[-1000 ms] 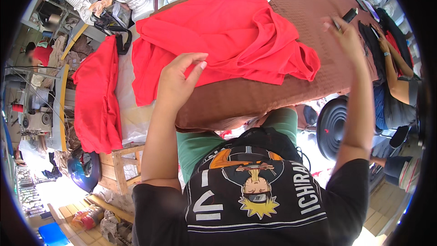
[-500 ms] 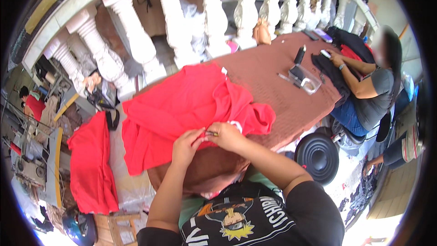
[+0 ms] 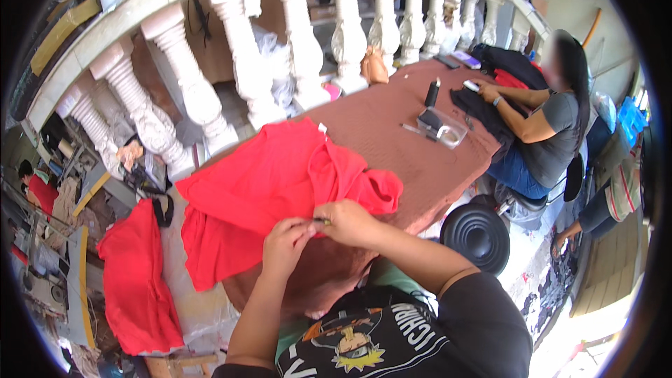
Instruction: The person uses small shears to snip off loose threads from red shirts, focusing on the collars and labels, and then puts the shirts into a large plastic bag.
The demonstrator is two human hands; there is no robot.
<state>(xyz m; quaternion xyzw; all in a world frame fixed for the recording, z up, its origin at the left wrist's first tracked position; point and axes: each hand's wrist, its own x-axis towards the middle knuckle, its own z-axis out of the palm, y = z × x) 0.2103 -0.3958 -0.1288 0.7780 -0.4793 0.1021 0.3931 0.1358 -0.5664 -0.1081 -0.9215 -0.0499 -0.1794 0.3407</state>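
The red garment [image 3: 238,189] lies loosely heaped on the brown-covered worktop [image 3: 367,119], just in front of the person, its folds bunched toward the right. It looks light, soft and limp, likely to drape and slide on itself rather than hold a shape, with little about it that seems fragile. The right grip [image 3: 348,224] is clamped on a small dark tool [image 3: 321,222]; the left grip [image 3: 283,246] meets it at the garment's near edge, but whether its fingers are closed on cloth cannot be told. A pinch at the edge, thumb against fingertips, should suit such cloth best, with a second hold just beside it to keep the layers from shifting.
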